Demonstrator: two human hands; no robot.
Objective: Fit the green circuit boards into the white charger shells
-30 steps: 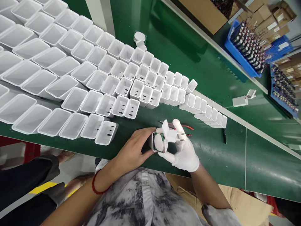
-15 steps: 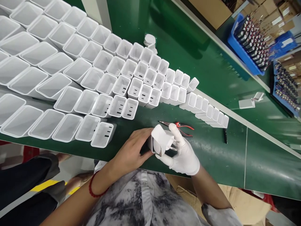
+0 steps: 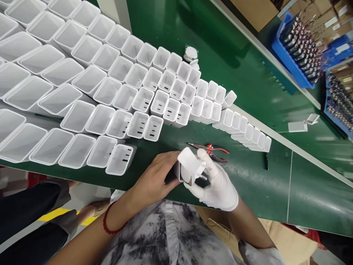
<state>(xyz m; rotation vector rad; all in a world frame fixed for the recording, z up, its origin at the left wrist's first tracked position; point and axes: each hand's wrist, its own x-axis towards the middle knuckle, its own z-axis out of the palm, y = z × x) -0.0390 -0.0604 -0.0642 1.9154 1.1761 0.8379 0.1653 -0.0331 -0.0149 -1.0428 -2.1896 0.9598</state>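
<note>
My bare left hand is wrapped round a white plastic housing held over the bench near my body, its open end facing right. My right hand, in a white glove, grips a white plug cap with metal pins, thumb and fingers on opposite sides. The cap stands tilted at the housing's mouth. A rounded white part and a bit of circuit board show in the gap beneath it. Just beyond my right fingers lie pliers with red and black handles.
Rows of open white housings fill the bench's left and run to the right. A circuit board with a white part lies behind them. Far right are a loose white piece, a black pen-like stick and a blue bin of wired parts.
The plug cap has tilted slightly, and my gloved hand has shifted a little down and right with it. My left hand keeps its hold. The view has turned slightly.
</note>
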